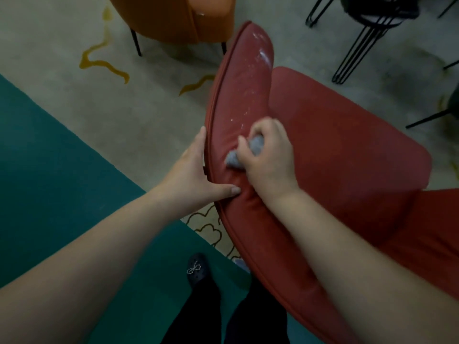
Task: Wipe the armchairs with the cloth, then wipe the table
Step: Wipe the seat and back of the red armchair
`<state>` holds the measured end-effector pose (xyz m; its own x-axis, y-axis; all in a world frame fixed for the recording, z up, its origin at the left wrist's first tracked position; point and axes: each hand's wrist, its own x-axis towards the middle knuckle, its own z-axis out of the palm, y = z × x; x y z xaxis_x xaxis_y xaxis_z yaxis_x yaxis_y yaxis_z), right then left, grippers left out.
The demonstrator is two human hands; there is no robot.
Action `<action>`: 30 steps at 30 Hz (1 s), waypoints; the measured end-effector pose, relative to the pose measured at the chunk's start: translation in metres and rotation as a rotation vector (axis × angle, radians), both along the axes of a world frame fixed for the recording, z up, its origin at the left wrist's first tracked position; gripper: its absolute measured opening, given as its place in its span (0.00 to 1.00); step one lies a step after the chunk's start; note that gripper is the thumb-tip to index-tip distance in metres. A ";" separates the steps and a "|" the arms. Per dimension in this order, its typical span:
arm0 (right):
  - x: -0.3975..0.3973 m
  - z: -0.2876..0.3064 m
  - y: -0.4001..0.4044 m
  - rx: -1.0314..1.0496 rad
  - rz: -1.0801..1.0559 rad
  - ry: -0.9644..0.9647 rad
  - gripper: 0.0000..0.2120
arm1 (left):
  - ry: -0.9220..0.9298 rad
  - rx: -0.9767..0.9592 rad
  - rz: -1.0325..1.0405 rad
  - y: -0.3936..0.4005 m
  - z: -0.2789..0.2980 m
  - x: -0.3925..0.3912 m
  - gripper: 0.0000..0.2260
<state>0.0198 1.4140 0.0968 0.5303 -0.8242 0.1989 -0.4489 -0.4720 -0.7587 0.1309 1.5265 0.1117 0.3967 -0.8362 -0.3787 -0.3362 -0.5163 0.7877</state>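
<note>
A red armchair (335, 145) fills the right half of the head view, its curved backrest running from top centre to the bottom. White smears mark the backrest's upper part. My right hand (268, 157) is shut on a balled grey cloth (248, 152) and presses it against the inner face of the backrest. My left hand (196, 175) grips the backrest's outer rim beside it, thumb on the inside, fingers behind the edge.
An orange armchair (178, 18) stands at the top centre. Black wire-legged furniture (367, 28) stands at the top right. The rug is teal (49, 157) on the left and beige with yellow squiggles beyond. My dark-trousered legs and a black shoe (198, 269) show below.
</note>
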 end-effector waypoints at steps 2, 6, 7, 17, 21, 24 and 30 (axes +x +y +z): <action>0.037 0.000 -0.031 -0.018 0.003 0.003 0.07 | 0.009 -0.009 -0.014 -0.002 -0.004 0.005 0.58; 0.069 -0.005 -0.078 0.030 -0.084 0.010 0.08 | 0.012 -0.011 -0.039 -0.015 -0.004 0.016 0.57; 0.066 -0.006 -0.076 0.041 -0.097 0.018 0.08 | 0.003 -0.017 -0.042 -0.020 -0.003 0.020 0.57; 0.062 -0.004 -0.060 -0.057 -0.031 -0.028 0.06 | -0.037 -0.005 -0.132 -0.045 0.001 0.046 0.58; 0.096 -0.015 -0.130 -0.019 -0.209 -0.069 0.07 | -0.061 0.024 -0.120 -0.059 -0.001 0.055 0.57; 0.085 -0.024 -0.125 0.033 -0.253 -0.094 0.06 | -0.101 -0.001 -0.115 -0.076 -0.001 0.060 0.56; 0.039 -0.032 -0.067 0.024 -0.165 -0.146 0.09 | -0.124 -0.012 -0.124 -0.104 -0.002 0.073 0.56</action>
<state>0.0585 1.3471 0.0653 0.3550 -0.9026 0.2434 -0.4030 -0.3827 -0.8314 0.2041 1.4223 0.1099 0.3334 -0.8858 -0.3228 -0.4915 -0.4555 0.7422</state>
